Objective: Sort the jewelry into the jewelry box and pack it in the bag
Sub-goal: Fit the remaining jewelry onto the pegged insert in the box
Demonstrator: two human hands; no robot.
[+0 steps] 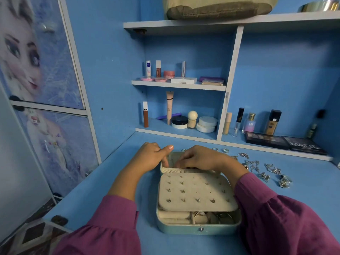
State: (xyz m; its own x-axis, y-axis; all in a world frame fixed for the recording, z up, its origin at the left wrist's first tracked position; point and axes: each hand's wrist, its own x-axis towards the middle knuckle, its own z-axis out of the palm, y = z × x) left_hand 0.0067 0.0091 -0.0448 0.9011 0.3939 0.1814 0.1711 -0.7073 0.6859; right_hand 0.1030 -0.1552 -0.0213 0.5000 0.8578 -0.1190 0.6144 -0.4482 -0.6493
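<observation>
On the blue desk [114,181] right in front of you sits the jewelry box [198,228], a rounded pale-teal case with a small metal knob at its front. Its lid is raised away from you. A padded cream panel [196,192], soft-looking and dotted with rows of earring studs, lies tilted over the lower tray, likely so you can reach both layers.

Your left hand [150,159] has its fingers curled down over the far left corner of the box, thumb lifted, and seems to steady the lid. Your right hand [199,158] is curled too, fingertips down at the gathered elastic pocket along the lid's edge. It may be pinching a small piece there, though the fingers hide whatever they hold, so I cannot tell.

Under the panel's near edge you can see cream ring rolls and small compartments with a few metal pieces already inside.

To your right, well apart from the box, the loose silver jewelry [265,170] lies scattered on the desk: shiny rings, fine chains and chunky pieces. By my judgement, sorting is only partly done.
</observation>
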